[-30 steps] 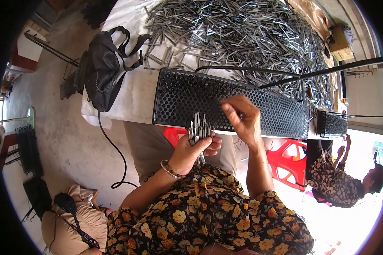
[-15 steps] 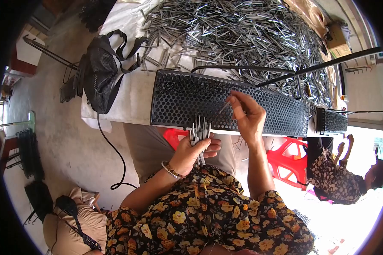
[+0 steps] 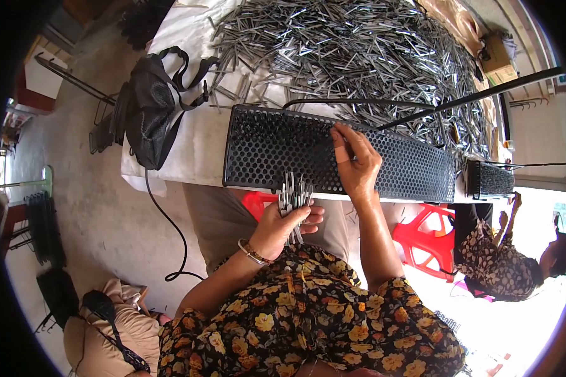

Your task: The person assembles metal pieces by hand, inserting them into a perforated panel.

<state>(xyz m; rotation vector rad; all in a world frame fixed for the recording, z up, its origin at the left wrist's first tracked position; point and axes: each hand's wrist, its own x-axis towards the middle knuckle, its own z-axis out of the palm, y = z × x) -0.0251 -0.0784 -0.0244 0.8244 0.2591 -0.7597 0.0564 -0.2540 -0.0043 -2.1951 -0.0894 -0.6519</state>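
A bundle of thin metal strips (image 3: pixel 294 200) stands up out of my left hand (image 3: pixel 283 226), which is closed around it just in front of the panel's near edge. Across the table edge lies a long black panel full of round holes (image 3: pixel 396 164). Over the middle of that panel is my right hand (image 3: pixel 360 166), thumb and fingertips pinched together close to its far side. Whatever those fingertips hold is hidden. Dark pieces stick up from many holes in the panel's left part.
Behind the panel a large heap of metal strips (image 3: pixel 358 56) covers the table. A black bag (image 3: pixel 154 107) with straps sits at the table's left. Black bars cross above the panel. To the right are a red stool (image 3: pixel 424 235) and another person (image 3: pixel 503 264) by a second panel (image 3: pixel 490 179).
My right hand has moved up and slightly left, bringing its fingertips nearer the panel's far side. The strip that showed in its pinch is no longer distinct. My left hand has stayed almost still.
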